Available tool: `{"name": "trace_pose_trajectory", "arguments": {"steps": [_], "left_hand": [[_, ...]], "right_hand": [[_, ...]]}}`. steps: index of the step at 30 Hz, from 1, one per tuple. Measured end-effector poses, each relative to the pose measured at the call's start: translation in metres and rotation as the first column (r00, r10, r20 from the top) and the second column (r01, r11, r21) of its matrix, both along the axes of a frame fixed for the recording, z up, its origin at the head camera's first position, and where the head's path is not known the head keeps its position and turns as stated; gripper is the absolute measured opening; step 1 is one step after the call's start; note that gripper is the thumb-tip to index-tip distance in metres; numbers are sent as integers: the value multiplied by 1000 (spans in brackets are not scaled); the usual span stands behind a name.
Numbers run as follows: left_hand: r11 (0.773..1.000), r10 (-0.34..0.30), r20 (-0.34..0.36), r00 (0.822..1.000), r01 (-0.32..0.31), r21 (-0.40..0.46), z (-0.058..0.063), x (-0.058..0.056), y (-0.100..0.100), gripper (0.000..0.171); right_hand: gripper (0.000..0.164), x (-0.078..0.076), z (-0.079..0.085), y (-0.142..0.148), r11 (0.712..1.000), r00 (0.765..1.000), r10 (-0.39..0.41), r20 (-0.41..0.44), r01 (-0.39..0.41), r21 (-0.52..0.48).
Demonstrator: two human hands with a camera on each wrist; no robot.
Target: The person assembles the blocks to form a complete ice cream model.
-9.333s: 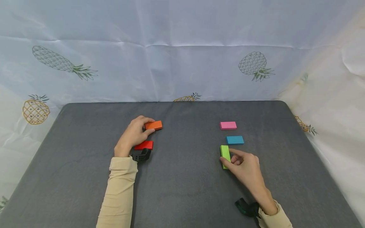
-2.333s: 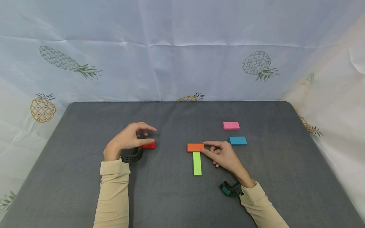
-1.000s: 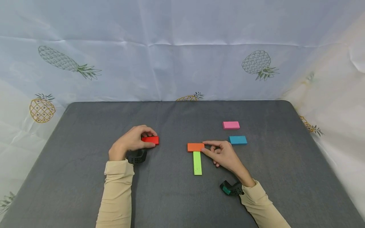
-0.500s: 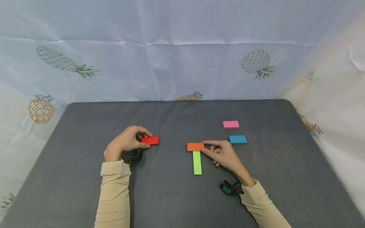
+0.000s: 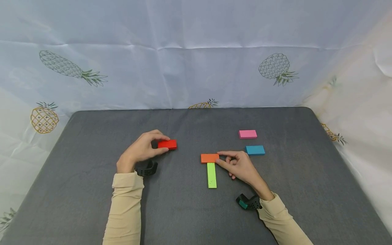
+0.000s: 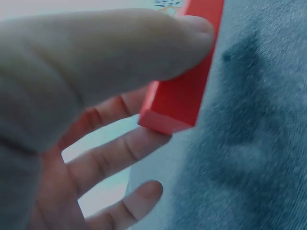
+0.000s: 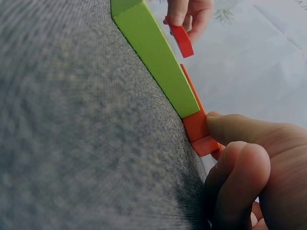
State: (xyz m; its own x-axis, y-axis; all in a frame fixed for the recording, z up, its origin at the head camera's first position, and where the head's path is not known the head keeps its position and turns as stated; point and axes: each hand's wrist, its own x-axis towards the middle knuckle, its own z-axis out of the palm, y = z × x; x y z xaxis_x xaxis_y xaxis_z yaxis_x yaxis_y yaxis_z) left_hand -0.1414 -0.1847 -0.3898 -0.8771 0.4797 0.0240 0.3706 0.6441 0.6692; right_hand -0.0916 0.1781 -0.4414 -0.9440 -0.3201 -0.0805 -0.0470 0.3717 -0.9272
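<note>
My left hand (image 5: 141,149) pinches a red block (image 5: 170,144) between thumb and fingers. A shadow on the cloth in the left wrist view shows this red block (image 6: 181,101) held above the table. With thumb and index finger, my right hand (image 5: 242,166) pinches the right end of an orange block (image 5: 209,158), which lies crosswise on the table. A lime green block (image 5: 211,176) runs lengthwise from it towards me, the two making a T. In the right wrist view, the end of the green block (image 7: 156,62) meets the side of the orange block (image 7: 195,125).
A blue block (image 5: 255,150) lies just beyond my right hand, and a pink block (image 5: 247,134) lies farther back. Dark grey cloth covers the table (image 5: 183,217). A white curtain (image 5: 183,75) with printed pineapples hangs along its back and sides.
Earlier, the orange and green blocks came together in the middle. My left hand then took the red block, and in the last half second has lifted it and moved it right and away. My right hand stays put.
</note>
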Motion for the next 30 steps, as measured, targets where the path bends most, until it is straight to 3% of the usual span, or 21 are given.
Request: {"name": "trace_pose_trajectory", "arguments": {"steps": [7,18,30], "left_hand": [[1000,-18,-19,1000,18,18,-2,-2,13,32],[997,-71,-59,996,69,-32,-6,-3,37,32],[994,-84,-52,995,81,-67,-10,-2,55,31]], "right_hand": [[38,0,0,0,1000,1000,0,-5,0,3],[37,1,0,0,1000,1000,-4,-17,4,12],[37,0,0,0,1000,1000,15,-19,-14,19]]}}
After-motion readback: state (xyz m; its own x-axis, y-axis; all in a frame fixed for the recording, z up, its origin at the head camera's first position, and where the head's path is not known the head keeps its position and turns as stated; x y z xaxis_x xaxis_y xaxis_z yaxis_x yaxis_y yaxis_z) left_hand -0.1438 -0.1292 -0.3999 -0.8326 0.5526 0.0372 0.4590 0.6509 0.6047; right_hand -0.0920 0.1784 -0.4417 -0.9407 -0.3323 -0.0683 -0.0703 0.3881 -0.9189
